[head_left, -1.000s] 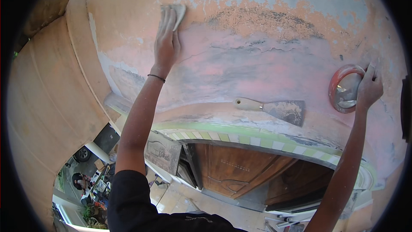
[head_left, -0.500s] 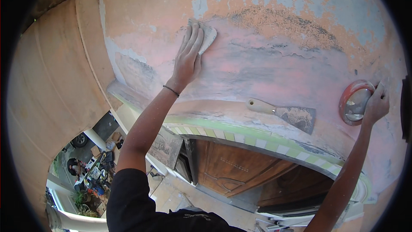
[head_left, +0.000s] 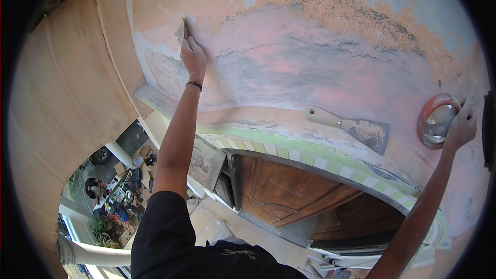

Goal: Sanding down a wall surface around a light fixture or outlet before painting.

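My left hand is up at the left of the patchy pink and grey wall. Between its fingers is a thin, pale folded piece of sandpaper, seen nearly edge-on; whether it touches the wall I cannot tell. At the right, my right hand grips the edge of a round, red-rimmed fixture with a shiny middle, which looks like a wall lamp. A putty knife with a pale handle and a plaster-smeared blade lies on the curved ledge between my hands.
Below the ledge runs an arch band of green and white blocks above a brown wooden door. A curved tan surface rises at the left. Far below at left, a person is beside cluttered tools, boxes and plants.
My left hand has moved left along the wall, and the sandpaper has turned from flat under my fingers to edge-on. My right hand keeps its grip on the fixture. The view has shifted slightly.
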Demonstrator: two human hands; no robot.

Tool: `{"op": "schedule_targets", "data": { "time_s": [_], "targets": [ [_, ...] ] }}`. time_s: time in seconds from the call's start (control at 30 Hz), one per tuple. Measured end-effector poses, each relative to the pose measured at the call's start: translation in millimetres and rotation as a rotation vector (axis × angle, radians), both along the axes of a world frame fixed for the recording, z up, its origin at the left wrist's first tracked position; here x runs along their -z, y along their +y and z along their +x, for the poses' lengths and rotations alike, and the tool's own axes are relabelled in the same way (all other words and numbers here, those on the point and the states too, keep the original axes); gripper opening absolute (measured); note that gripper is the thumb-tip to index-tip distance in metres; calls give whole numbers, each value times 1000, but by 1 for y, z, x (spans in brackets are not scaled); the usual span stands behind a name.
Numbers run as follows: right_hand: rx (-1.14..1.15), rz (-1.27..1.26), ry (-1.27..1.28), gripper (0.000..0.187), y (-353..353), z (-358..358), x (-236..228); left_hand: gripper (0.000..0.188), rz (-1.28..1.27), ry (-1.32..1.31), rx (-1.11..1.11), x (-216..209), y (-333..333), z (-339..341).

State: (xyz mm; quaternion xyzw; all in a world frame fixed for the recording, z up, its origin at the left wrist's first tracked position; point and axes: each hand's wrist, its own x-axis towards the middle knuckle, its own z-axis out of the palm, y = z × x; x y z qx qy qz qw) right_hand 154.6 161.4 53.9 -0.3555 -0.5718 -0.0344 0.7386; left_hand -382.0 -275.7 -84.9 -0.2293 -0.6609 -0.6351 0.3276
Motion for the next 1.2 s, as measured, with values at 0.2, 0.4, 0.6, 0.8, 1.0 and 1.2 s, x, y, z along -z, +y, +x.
{"op": "schedule_targets", "data": {
  "time_s": [0.2,0.4,0.6,0.8,1.0,1.2],
  "targets": [
    [27,21,-27,39,11,9,1,49,-303,774,-39,22,46,67],
    [-30,21,12,38,-8,-2,-2,44,49,497,-289,-22,51,41],
    [-45,-22,4,38,-13,3,1,45,35,617,-148,-46,61,50],
    [-12,21,-22,39,-16,-5,0,46,4,821,-215,-74,91,82],
    [-45,108,27,40,-30,-5,-6,44,-336,1071,217,-56,128,181],
    [-60,147,14,38,-39,-15,-1,25,240,1079,366,-101,194,218]
  ]
}}
